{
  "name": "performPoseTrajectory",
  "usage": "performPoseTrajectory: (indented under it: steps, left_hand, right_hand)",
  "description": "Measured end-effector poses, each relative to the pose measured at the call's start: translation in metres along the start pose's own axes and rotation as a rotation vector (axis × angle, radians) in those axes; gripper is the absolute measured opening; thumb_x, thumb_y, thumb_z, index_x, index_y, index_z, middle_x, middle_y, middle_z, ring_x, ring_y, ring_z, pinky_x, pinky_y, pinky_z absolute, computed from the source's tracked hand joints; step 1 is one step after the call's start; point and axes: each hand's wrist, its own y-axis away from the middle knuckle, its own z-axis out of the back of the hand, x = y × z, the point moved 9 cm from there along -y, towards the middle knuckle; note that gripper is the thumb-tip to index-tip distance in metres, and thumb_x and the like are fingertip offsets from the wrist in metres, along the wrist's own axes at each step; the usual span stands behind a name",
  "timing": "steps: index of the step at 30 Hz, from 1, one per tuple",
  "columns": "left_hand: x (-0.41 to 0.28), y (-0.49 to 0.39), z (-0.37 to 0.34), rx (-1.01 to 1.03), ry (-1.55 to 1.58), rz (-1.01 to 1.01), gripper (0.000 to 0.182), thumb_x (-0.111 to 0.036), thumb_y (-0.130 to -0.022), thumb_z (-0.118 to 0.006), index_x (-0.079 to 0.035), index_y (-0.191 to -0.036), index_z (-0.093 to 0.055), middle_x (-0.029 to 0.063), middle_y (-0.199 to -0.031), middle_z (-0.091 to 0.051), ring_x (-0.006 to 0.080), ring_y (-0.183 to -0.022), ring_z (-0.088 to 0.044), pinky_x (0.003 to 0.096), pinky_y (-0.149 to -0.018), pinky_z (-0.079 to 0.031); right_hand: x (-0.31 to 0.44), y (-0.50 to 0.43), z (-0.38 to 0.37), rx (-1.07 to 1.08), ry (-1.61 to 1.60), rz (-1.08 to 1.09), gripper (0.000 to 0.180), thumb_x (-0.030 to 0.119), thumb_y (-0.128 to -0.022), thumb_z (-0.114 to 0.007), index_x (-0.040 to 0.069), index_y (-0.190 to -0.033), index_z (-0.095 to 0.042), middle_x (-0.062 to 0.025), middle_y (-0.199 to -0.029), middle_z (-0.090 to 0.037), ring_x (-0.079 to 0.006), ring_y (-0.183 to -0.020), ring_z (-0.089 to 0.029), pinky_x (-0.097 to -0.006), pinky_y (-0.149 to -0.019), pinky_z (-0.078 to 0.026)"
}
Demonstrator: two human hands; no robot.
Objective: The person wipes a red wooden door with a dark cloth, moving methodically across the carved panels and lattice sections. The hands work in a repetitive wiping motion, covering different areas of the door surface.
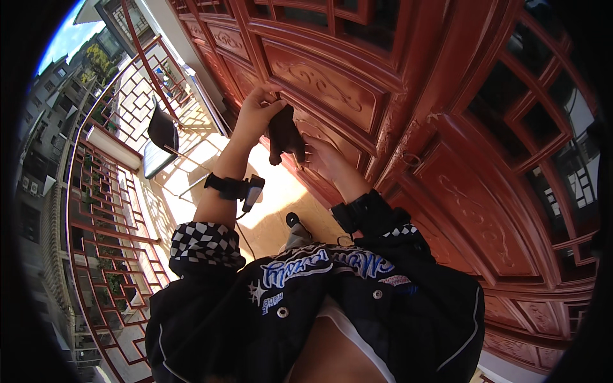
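A dark piece of limp cloth hangs in front of the carved red door panels, with two stubby ends at its bottom. It may be a glove or a small garment; its kind is hard to tell. My left hand pinches its top between thumb and fingers. At the lower right edge of the cloth is my right hand, its fingertips against or just beside that edge. Whether those fingers grip it is unclear. A black strap with a small device is on my left forearm, and another black band is at my right wrist.
Red wooden lattice doors with carved panels stand close ahead and to the right. A metal ring hangs on one. At the left are a metal-framed chair and a red balcony railing, with buildings beyond.
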Motion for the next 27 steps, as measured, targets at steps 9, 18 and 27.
performPoseTrajectory:
  steps: [9,18,27]
  left_hand:
    - [0.036,-0.053,0.048,0.041,0.124,-0.005,0.038,0.0,-0.09,-0.07,-0.004,-0.125,-0.056,0.0038,-0.092,-0.061,0.0127,-0.081,-0.063,0.023,-0.07,-0.049]
    - [0.101,-0.144,0.121,0.142,0.243,0.101,0.046,0.0,-0.088,-0.064,-0.005,-0.131,-0.05,0.0056,-0.1,-0.06,0.0144,-0.093,-0.058,0.025,-0.08,-0.046]
    - [0.123,-0.209,0.154,0.502,0.264,0.087,0.042,-0.004,-0.089,-0.069,-0.005,-0.129,-0.055,0.0055,-0.101,-0.059,0.0143,-0.095,-0.058,0.0258,-0.082,-0.047]
  right_hand:
    - [0.032,-0.051,0.011,-0.306,0.402,0.225,0.017,0.02,-0.1,-0.062,0.006,-0.109,-0.056,-0.0074,-0.102,-0.064,-0.019,-0.094,-0.068,-0.036,-0.079,-0.06]
    - [0.028,-0.154,-0.023,-0.405,0.996,0.385,0.03,0.01,-0.09,-0.072,0.001,-0.118,-0.065,-0.0117,-0.088,-0.07,-0.02,-0.08,-0.069,-0.0284,-0.071,-0.053]
    - [0.097,-0.119,-0.146,-1.07,2.192,0.922,0.021,0.028,-0.092,-0.068,0.02,-0.111,-0.072,-0.0039,-0.072,-0.067,-0.0243,-0.065,-0.066,-0.0352,-0.057,-0.054]
